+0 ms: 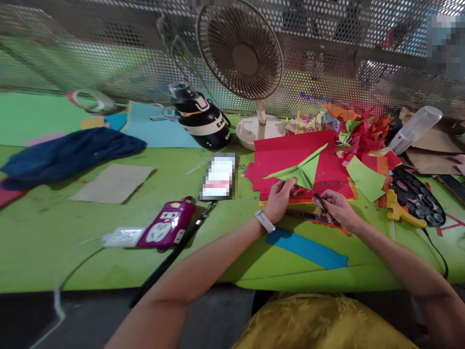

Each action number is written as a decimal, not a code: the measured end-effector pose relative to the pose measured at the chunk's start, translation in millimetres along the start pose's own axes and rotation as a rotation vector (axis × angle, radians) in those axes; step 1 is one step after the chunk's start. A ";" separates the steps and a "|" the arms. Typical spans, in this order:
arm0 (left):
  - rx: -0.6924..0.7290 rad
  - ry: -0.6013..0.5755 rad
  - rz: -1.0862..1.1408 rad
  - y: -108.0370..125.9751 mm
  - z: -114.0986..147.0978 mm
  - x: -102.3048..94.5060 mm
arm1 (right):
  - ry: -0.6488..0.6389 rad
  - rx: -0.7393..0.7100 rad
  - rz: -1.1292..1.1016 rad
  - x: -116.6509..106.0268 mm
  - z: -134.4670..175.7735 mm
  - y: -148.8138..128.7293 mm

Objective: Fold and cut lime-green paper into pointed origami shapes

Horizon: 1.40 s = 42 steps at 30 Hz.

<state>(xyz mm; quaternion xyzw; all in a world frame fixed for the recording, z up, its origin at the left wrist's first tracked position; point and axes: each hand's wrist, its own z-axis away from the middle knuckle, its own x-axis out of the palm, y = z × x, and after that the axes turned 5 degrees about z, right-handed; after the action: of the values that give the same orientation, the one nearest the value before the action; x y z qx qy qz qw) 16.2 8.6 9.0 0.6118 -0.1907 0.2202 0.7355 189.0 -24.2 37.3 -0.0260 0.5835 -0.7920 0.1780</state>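
Between the fingers of my left hand (pixel 279 199) is a folded piece of green paper (pixel 308 167), its pointed corners spreading up and to the right. My right hand (pixel 336 207) is closed around the black handles of a pair of scissors (pixel 320 202), whose blades reach up into the green paper. Beneath the paper lie red paper sheets (pixel 279 150), with small coloured scraps on them. Just below my hands, a cutter knife (pixel 312 216) rests on the table, partly covered by my right hand. Nearer me lies a blue paper strip (pixel 308 247).
Left of my hands are a phone (pixel 218 177), a purple power strip (pixel 166 225) and a dark bottle (pixel 203 118). A fan (pixel 245 58) stands behind. To the right lie a yellow glue gun (pixel 403 211), a black tray (pixel 417 196) and cut paper scraps (pixel 363 133).
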 end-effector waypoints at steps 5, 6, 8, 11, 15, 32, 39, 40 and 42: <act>0.014 0.005 -0.023 -3.0 -2.1 -2.9 | -0.001 -0.003 -0.010 -0.4 -0.3 1.8; 0.015 0.002 -0.022 -3.3 -2.3 -3.1 | -0.003 -0.007 -0.015 -0.4 -0.3 2.0; 0.015 0.003 -0.021 -3.6 -2.5 -2.9 | -0.006 -0.014 -0.019 -0.3 -0.3 2.0; 0.016 0.012 -0.027 -3.9 -2.1 -2.6 | -0.002 -0.010 -0.009 0.1 -0.4 0.9; 0.024 0.013 -0.052 -3.4 -1.7 -2.8 | 0.001 -0.003 0.003 1.1 -0.6 -0.4; 0.056 0.050 0.037 -3.8 -11.8 -8.0 | -0.019 0.001 0.049 -9.1 -2.6 -6.0; 0.085 0.151 0.139 6.2 -19.3 -6.9 | 0.366 -0.180 0.702 -58.5 -10.2 -14.4; 0.082 0.151 0.131 6.5 -19.0 -6.8 | 0.478 -0.200 0.868 -67.5 -12.2 -14.7; 0.076 0.147 0.120 5.8 -18.8 -7.1 | 0.612 -0.145 1.117 -84.7 -16.6 -13.8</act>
<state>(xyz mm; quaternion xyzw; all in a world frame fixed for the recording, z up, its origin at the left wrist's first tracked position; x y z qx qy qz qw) 7.3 27.4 6.4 0.6091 -0.1641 0.3152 0.7091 260.6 20.9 59.0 0.4973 0.5855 -0.5102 0.3867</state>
